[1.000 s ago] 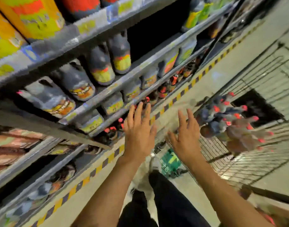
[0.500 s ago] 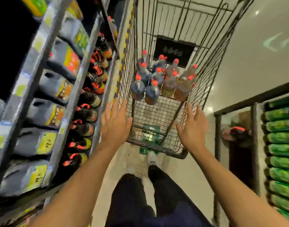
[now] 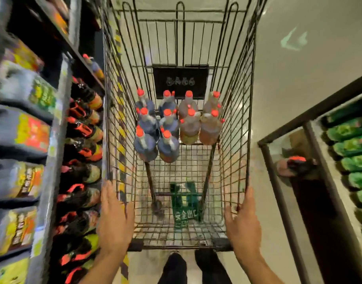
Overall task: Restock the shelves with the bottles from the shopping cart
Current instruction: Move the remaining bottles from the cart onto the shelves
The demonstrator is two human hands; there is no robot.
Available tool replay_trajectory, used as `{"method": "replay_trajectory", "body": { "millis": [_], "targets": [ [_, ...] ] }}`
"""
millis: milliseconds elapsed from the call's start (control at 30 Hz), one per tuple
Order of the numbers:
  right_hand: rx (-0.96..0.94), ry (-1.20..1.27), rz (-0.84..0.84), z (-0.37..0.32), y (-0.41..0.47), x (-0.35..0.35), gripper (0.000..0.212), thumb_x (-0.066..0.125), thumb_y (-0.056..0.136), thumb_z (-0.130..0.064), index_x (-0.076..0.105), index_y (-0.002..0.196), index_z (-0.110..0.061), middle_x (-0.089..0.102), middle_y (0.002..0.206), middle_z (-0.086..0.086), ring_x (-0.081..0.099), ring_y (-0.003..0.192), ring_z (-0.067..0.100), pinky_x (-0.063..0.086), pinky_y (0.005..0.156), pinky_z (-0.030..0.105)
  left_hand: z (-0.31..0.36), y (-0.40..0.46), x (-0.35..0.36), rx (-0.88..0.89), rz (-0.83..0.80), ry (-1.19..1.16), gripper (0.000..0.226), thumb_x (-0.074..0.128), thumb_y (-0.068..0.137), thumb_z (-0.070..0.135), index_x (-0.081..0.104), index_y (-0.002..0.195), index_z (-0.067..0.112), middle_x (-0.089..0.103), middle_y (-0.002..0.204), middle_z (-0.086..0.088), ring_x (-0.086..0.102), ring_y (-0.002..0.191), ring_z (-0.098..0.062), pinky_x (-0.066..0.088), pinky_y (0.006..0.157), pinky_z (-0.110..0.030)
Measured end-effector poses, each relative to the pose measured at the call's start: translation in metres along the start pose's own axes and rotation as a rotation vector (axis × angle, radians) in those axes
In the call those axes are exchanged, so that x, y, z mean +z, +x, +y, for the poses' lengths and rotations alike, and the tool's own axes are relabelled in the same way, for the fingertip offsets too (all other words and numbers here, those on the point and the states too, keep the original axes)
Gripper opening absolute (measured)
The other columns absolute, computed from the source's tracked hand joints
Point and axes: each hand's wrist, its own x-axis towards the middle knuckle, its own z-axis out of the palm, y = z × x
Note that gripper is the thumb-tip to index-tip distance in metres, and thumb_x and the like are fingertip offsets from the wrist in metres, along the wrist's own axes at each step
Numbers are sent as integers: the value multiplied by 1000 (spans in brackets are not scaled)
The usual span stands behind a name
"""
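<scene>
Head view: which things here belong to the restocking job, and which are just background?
Job: bottles, shopping cart, left shelves, left hand, right hand.
Background: green packs, floor sign under the cart.

Green floor sign [image 3: 186,203] under the cart [image 3: 237,128]: white characters, upside down to camera, likely 安全出口. Black plate [image 3: 180,81] on the cart's far end carries four small pale icons, no legible text. Shelf labels [image 3: 32,134] too blurred to read.
</scene>
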Motion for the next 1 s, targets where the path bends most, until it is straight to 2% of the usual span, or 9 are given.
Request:
{"method": "replay_trajectory", "body": {
  "millis": [67, 200, 267, 400, 533, 600, 733, 933, 1000],
  "targets": [
    [14, -7, 8, 4, 3, 3, 92, 66, 93, -23, 2, 156, -44, 54, 145, -11, 68, 92, 17, 53, 74, 35, 1, 2, 8, -64, 25, 39, 83, 58, 99, 29, 6, 162, 16, 16, 168, -3, 59, 121, -38, 45, 64, -38],
    [3, -102, 15, 4, 4, 4, 85, 61, 97, -26, 4, 160, -30, 38, 158, -7, 68, 103, 28, 49, 78, 37, -5, 5, 15, -40, 36, 27, 85, 60, 96, 26, 5, 161, 19, 20, 166, -6, 60, 120, -42, 54, 73, -50],
    [-37, -140, 27, 4, 3, 3, 85, 59, 98, -27, 2, 160, -28, 34, 159, -5, 66, 98, 29, 48, 75, 38, -7, 2, 15, 21, 44, 17, 86, 62, 94, 24, 6, 160, 17, 24, 163, -11, 63, 115, -46, 56, 69, -52],
    [-43, -167, 65, 7, 2, 2, 86, 60, 97, -24, 2, 161, -27, 37, 157, 0, 65, 99, 33, 46, 71, 39, 0, -4, 12, 16, 61, -10, 83, 61, 96, 21, 9, 160, 13, 26, 163, -14, 63, 113, -45, 55, 67, -47],
    [-82, -167, 68, 10, 0, -1, 87, 60, 96, -23, 2, 160, -28, 40, 154, 2, 66, 101, 35, 49, 75, 43, -1, -11, 17, 87, 104, -23, 85, 63, 93, 17, 9, 159, 13, 27, 161, -15, 56, 127, -41, 57, 72, -48],
    [-105, -172, 74, 15, 0, -3, 88, 60, 95, -22, 1, 160, -29, 41, 154, 2, 66, 101, 35, 52, 76, 44, -2, -17, 21, 73, 116, -29, 85, 60, 94, 17, 7, 160, 17, 24, 163, -11, 57, 124, -41, 56, 70, -47],
    [-174, -166, 83, 29, -1, -12, 93, 61, 93, -20, -4, 159, -33, 40, 154, 1, 66, 85, 31, 55, 71, 44, 3, -32, 30, 36, 165, -17, 82, 53, 95, 21, 4, 160, 21, 18, 165, -3, 63, 110, -41, 53, 63, -44],
    [-220, -167, 95, 55, -7, -28, 91, 60, 94, -17, -1, 161, -28, 43, 149, 6, 62, 105, 35, 53, 81, 46, 8, -69, 45, 6, 192, -17, 78, 49, 98, 24, 1, 160, 25, 14, 167, -3, 67, 96, -41, 47, 64, -43],
    [-218, -186, 96, 66, -13, -34, 90, 59, 94, -17, -1, 161, -27, 43, 149, 7, 63, 103, 38, 51, 79, 45, 9, -85, 47, -1, 203, -21, 78, 48, 98, 22, 2, 160, 24, 16, 167, -3, 63, 106, -40, 47, 69, -46]
  ]
}}
